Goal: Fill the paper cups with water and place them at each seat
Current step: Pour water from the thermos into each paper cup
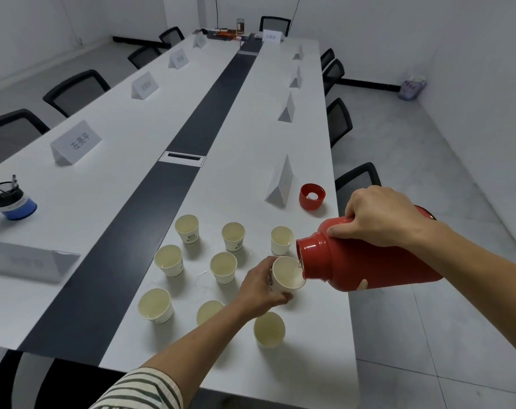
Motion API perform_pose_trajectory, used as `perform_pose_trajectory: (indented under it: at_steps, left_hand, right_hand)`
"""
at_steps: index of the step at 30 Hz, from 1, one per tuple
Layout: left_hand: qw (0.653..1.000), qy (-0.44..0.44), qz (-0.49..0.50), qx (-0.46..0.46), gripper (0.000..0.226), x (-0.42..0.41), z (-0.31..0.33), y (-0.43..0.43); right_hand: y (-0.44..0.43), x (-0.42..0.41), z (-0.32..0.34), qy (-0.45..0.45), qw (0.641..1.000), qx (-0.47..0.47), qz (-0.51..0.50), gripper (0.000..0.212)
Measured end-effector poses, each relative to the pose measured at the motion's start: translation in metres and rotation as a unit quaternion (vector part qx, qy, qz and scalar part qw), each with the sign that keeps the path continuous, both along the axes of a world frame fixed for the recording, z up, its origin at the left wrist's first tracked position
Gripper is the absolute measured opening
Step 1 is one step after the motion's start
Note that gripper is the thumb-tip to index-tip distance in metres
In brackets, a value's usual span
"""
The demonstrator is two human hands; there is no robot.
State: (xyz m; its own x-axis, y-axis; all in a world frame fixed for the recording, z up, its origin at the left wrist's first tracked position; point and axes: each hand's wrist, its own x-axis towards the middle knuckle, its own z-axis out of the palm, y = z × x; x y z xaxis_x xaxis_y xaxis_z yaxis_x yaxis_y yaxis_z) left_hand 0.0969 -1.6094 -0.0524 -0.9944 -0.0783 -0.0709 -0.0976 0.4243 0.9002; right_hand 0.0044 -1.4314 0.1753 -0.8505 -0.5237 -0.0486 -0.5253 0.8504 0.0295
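- Striped sleeve (138, 391) of my left arm is nearest, and the bare forearm runs forward from it to my left hand (262, 286).
- That hand wraps its fingers round the paper cup (286, 276). It grips the wall and tips the mouth toward the flask.
- My right hand (380, 216) clamps the red flask (354, 267) from above at its shoulder, with the thumb on the near side. The flask lies almost level, its mouth just at the cup's rim, and a thin stream seems to run into the cup.
- Eight standing cups (223, 267) sit on the white table (103, 202): three beyond my left hand, three to its left and two nearer me. I cannot tell how full each one is.
- A wet patch (205, 283) seems to lie just left of my left hand.
- I judge the cup light and thin-walled, soft enough to buckle if squeezed, and heavier as it fills. It wants a gentle hold round the middle of the wall, well below the rim.
- The flask looks heavy, glossy and likely slippery, so a full grip at the shoulder suits it.
- The red lid (312, 196) stands mouth up beyond my right hand, just beside a name card (280, 181).
- The chairs (357, 178) lie farther off, and no seat shows a cup yet.
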Motion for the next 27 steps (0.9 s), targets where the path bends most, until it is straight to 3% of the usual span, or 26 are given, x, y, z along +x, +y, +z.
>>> perform_pose_trajectory:
  at_steps: [27]
  left_hand:
    - [1.000, -0.005, -0.007, -0.013, 0.068, 0.0012, 0.0033, 0.0036]
  right_hand:
    - [-0.0025, -0.0003, 0.0019, 0.012, 1.000, 0.011, 0.007, 0.055]
